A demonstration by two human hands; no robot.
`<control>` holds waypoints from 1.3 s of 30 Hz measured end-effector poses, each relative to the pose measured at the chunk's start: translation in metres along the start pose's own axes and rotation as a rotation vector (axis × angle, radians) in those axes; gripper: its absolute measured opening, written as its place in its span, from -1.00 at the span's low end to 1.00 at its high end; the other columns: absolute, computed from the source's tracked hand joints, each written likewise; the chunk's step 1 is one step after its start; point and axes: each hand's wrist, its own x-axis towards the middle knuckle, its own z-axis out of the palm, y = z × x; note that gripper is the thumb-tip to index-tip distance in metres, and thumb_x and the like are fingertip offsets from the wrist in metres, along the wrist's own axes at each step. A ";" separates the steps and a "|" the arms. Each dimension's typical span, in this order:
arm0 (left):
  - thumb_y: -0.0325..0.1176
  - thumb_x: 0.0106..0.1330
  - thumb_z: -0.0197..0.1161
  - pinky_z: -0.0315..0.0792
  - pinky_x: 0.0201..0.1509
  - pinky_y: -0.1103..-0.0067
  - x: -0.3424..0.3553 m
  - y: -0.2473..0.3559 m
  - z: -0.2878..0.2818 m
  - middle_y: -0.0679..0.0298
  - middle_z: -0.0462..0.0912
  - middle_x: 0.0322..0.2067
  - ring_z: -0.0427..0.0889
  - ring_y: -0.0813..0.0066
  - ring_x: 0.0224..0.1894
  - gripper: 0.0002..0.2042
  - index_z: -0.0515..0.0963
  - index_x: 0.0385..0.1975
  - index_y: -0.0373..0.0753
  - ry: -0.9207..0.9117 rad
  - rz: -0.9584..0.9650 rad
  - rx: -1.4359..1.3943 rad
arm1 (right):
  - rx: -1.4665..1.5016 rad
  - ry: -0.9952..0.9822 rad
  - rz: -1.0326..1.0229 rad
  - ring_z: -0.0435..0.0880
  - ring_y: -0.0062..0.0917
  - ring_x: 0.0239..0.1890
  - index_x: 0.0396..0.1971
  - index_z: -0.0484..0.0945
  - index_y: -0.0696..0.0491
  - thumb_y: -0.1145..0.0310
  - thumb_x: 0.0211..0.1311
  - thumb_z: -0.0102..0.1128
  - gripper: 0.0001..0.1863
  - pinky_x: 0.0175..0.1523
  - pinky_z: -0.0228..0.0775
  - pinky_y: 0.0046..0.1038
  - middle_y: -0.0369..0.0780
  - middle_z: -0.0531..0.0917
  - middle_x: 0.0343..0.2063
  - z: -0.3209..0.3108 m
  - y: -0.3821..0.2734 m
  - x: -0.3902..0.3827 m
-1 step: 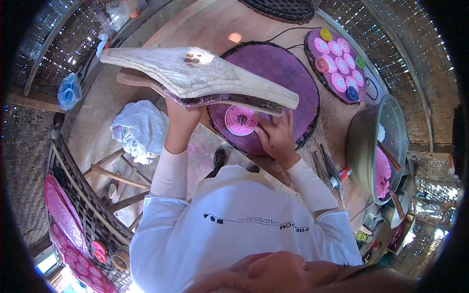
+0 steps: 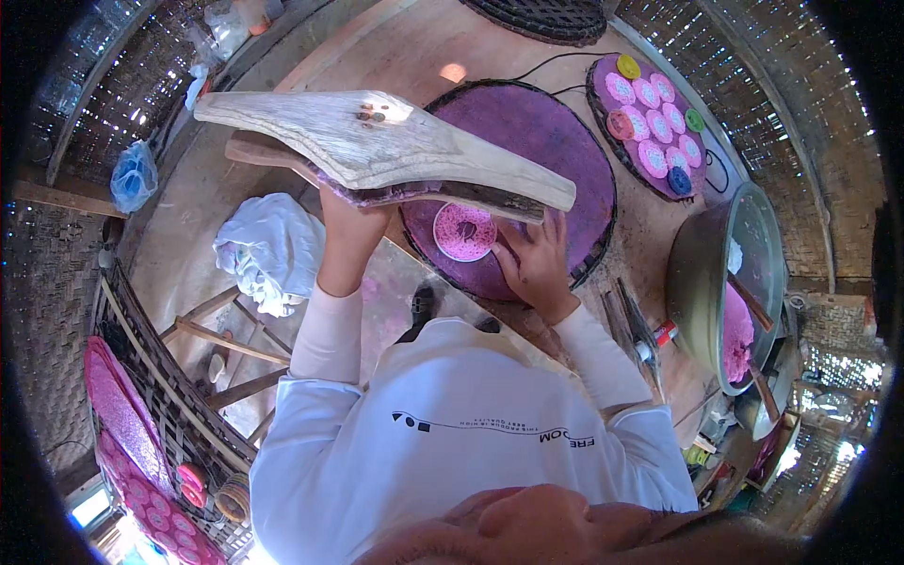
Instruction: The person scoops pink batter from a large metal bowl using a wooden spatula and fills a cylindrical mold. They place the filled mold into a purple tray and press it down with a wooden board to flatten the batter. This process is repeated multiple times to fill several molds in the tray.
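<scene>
Woven walls (image 2: 800,141) around a brown tabletop (image 2: 645,240); near edge slanting from beside the left grip (image 2: 358,226) to behind the right grip (image 2: 537,262). Open stretch to the right of the right grip, bounded by a metal basin (image 2: 692,301). Dark-rimmed purple tray (image 2: 556,132) under and ahead of the right grip.

Left grip: at the underside of the wooden press (image 2: 377,146), fingers hidden; unable to tell how far closed. Right grip: loosely curved, thumb at the rim of the pink round (image 2: 464,234), fingertips at the press's right end; unable to tell whether clasping. Pink round between both grips, over the tray.

Dark lettering, upside down, on the white shirt (image 2: 490,452) behind the grips.
</scene>
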 end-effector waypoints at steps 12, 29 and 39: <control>-0.55 -0.06 0.30 0.39 -0.14 0.59 0.000 0.003 0.002 0.26 0.57 -0.28 0.52 0.50 -0.26 -0.68 0.48 -0.24 -0.37 -0.008 0.026 -0.051 | 0.020 -0.040 -0.027 0.19 -0.16 0.19 -0.01 0.45 -0.03 0.06 -0.01 0.17 -0.47 0.22 -0.16 0.11 -0.10 0.32 0.07 -0.002 0.001 -0.003; -0.52 -0.16 0.39 0.40 -0.10 0.56 -0.003 0.007 0.008 0.24 0.58 -0.27 0.54 0.46 -0.23 -0.60 0.48 -0.24 -0.37 -0.019 -0.058 -0.061 | 0.320 -0.166 -0.011 0.11 -0.09 0.24 0.20 0.08 0.10 0.01 -0.29 0.41 0.03 0.30 -0.24 -0.14 0.03 0.26 0.13 0.011 -0.015 0.028; -0.51 -0.15 0.36 0.40 -0.10 0.56 -0.005 0.011 0.011 0.25 0.58 -0.27 0.54 0.47 -0.24 -0.63 0.49 -0.27 -0.37 0.034 -0.031 -0.101 | 0.473 -0.109 0.241 0.32 -0.17 0.06 0.21 0.04 0.16 -0.11 -0.32 0.38 0.11 0.28 -0.20 -0.10 -0.02 0.34 0.07 -0.032 0.018 -0.005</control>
